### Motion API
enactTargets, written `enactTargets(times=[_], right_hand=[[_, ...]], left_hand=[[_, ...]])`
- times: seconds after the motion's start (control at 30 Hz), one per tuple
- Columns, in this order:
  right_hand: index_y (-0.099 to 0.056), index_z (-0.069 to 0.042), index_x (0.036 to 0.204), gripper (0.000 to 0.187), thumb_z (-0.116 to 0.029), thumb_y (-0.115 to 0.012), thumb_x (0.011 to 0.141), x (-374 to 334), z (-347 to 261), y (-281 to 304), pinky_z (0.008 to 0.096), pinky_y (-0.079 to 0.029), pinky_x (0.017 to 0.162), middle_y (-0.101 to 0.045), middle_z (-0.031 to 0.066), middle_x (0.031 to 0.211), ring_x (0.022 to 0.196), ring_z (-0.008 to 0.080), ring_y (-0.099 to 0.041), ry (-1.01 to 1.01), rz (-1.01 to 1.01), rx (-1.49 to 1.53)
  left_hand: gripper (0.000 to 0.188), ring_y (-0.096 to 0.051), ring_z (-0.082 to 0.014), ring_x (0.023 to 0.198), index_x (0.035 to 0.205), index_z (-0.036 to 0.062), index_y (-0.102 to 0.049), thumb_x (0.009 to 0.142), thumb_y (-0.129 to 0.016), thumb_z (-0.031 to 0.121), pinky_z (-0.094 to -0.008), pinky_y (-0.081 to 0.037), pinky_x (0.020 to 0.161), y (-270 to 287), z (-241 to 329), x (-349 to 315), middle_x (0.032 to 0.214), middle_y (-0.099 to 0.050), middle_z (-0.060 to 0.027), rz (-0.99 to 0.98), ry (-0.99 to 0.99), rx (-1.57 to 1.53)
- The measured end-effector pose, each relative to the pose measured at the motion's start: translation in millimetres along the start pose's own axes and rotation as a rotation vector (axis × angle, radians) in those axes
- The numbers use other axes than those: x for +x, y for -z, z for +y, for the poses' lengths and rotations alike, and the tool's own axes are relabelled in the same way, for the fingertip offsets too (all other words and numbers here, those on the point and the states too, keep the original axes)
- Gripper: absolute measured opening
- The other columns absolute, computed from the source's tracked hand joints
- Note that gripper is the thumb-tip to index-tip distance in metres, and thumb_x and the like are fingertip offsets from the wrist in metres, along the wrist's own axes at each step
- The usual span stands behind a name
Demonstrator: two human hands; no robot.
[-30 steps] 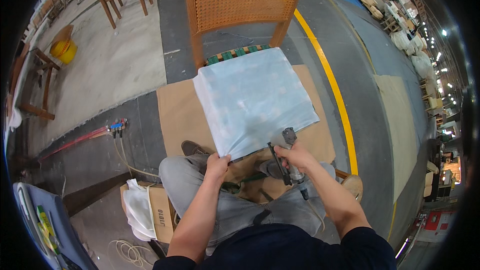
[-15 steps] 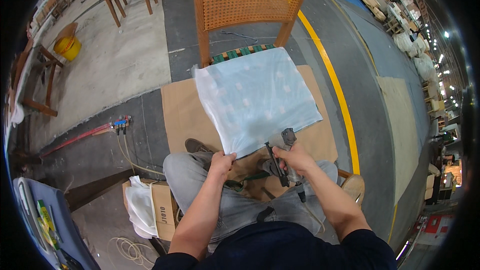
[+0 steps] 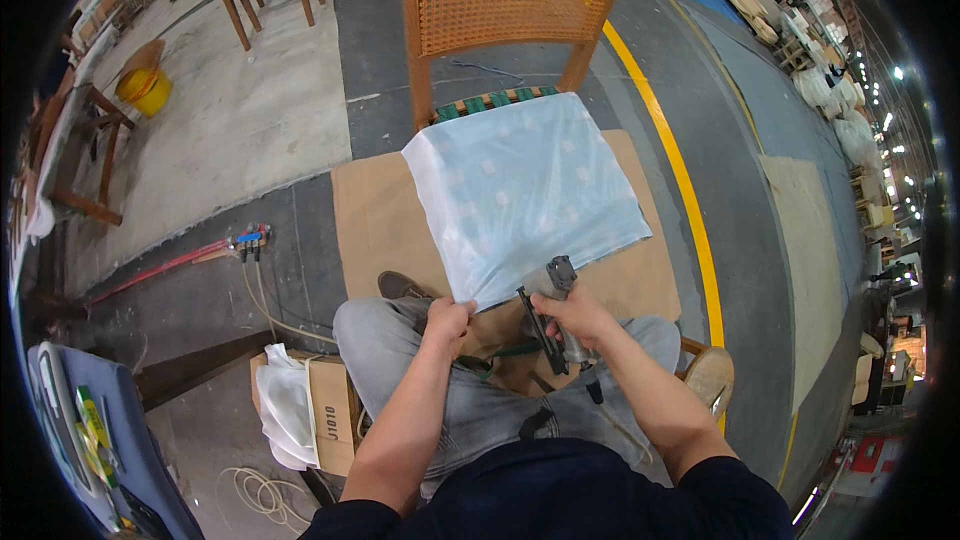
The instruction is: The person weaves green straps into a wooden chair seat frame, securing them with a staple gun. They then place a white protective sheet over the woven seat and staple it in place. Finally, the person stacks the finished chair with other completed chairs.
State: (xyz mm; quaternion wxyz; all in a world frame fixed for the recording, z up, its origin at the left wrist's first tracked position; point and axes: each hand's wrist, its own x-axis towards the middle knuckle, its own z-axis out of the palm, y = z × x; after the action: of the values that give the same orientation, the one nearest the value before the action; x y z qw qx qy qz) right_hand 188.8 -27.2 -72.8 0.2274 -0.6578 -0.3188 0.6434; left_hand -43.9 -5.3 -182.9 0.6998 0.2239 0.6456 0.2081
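A wooden chair with a woven cane back [image 3: 515,0] faces me. Green webbing straps [image 3: 490,103] show along the rear of its seat. Pale blue-white sheet material [image 3: 530,195] covers the rest of the seat, with small light patches showing through. My left hand [image 3: 449,322] pinches the sheet at its near left corner. In my right hand [image 3: 580,315] is a pneumatic staple gun [image 3: 561,285], its head close to the sheet's near edge. I cannot make out whether its nose touches the seat. An air hose runs from the handle down across my lap.
Brown cardboard [image 3: 375,210] lies under the chair. At left are a red pipe with a blue air manifold [image 3: 248,238], a cardboard box with white plastic [image 3: 325,410], a coiled hose [image 3: 262,492] and a blue surface holding tools [image 3: 120,420]. A yellow bucket [image 3: 146,90] stands farther off.
The staple gun in my right hand has moved slightly left, nearer my left hand. My left hand keeps its pinch on the sheet. The whole view has shifted a little.
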Motion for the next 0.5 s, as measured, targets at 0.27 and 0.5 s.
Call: enactTargets(times=[0.27, 0.5], right_hand=[[-0.065, -0.002, 0.118, 0.036, -0.029, -0.079, 0.098, -23.6, -7.2, 17.3, 0.0303, -0.047, 0.046, -0.068, 0.0042, 0.088, 0.055, 0.0139, -0.062, -0.004, 0.082, 0.025], [-0.065, -0.002, 0.122, 0.042, -0.032, -0.080, 0.098, -130.7, 13.4, 143.2, 0.0310, -0.052, 0.052, -0.072, 0.0076, 0.099, 0.066, 0.0181, -0.069, 0.192, 0.538, 0.229]], left_hand=[[0.010, -0.065, -0.0188, 0.072, 0.104, 0.0030, -0.067, 0.097, -0.068, 0.010, -0.0342, -0.046, 0.056, 4.5, -5.7, 11.8, 0.087, -0.068, -0.0053, -0.027, -0.007, -0.066], [0.030, -0.065, -0.0206, 0.100, 0.124, -0.0013, -0.061, 0.096, -0.064, 0.009, -0.0351, -0.053, 0.092, 22.8, -11.0, 29.3, 0.110, -0.069, -0.0092, 0.455, -0.535, -0.034]])
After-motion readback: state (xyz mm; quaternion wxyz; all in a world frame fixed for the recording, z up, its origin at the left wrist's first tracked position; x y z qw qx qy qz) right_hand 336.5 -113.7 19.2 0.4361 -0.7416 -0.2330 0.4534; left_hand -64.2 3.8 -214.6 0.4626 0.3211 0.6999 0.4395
